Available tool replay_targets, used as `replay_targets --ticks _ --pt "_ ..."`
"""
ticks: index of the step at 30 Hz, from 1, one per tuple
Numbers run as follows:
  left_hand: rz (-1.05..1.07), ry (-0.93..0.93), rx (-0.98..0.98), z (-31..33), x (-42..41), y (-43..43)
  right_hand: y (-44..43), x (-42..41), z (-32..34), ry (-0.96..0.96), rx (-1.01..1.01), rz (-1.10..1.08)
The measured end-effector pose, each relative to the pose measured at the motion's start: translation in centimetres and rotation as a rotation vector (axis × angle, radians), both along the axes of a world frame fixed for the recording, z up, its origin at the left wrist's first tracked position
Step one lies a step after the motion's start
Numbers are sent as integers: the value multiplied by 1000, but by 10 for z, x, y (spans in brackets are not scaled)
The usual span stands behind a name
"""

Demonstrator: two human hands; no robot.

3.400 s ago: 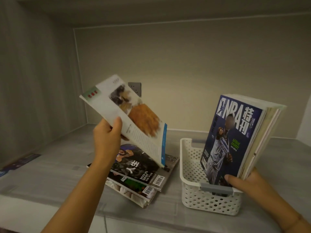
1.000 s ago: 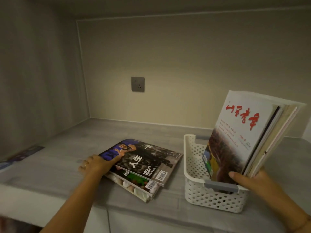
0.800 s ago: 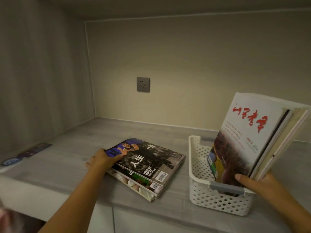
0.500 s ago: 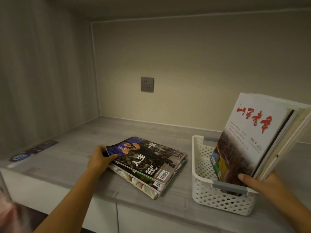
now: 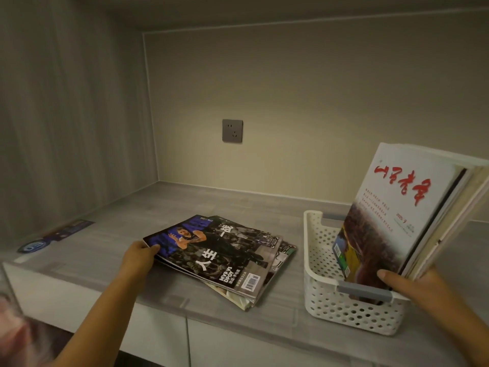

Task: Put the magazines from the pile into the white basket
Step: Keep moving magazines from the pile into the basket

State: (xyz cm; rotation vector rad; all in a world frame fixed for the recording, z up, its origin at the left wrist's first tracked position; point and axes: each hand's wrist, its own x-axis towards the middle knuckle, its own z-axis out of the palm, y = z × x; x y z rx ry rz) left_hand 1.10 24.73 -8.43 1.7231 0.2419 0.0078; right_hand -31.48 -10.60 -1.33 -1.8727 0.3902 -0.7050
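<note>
A small pile of magazines (image 5: 254, 271) lies on the grey shelf left of the white perforated basket (image 5: 344, 311). Its top magazine (image 5: 217, 252) has a dark basketball cover. My left hand (image 5: 139, 256) grips that magazine's left corner, which is lifted slightly off the pile. Several magazines (image 5: 391, 218) stand upright in the basket, leaning right, a white cover with red characters in front. My right hand (image 5: 412, 284) holds them at the near right end, thumb across the front cover.
The grey shelf (image 5: 111, 234) sits in a recess with a side wall on the left and a back wall bearing a grey socket (image 5: 232, 130). A dark leaflet (image 5: 57, 234) lies at the shelf's far left. White cabinet fronts (image 5: 158, 335) run below the shelf edge.
The white food-cover magazine that my left hand held up 3.4 s ago now stands at the front in the basket. My left hand came down to the pile and raised the top magazine's corner.
</note>
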Motion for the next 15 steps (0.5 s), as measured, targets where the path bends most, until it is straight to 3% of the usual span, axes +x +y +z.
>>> replay_targets --ticks 3,5,15 --pt "143 112 -336 -4 0 4 3 -1 1 -4 -35 -10" --pt "171 167 -452 -4 -5 -2 1 0 0 17 -11 -38" --pt "-73 77 -362 14 -46 -48 -1 0 0 24 -18 -32"
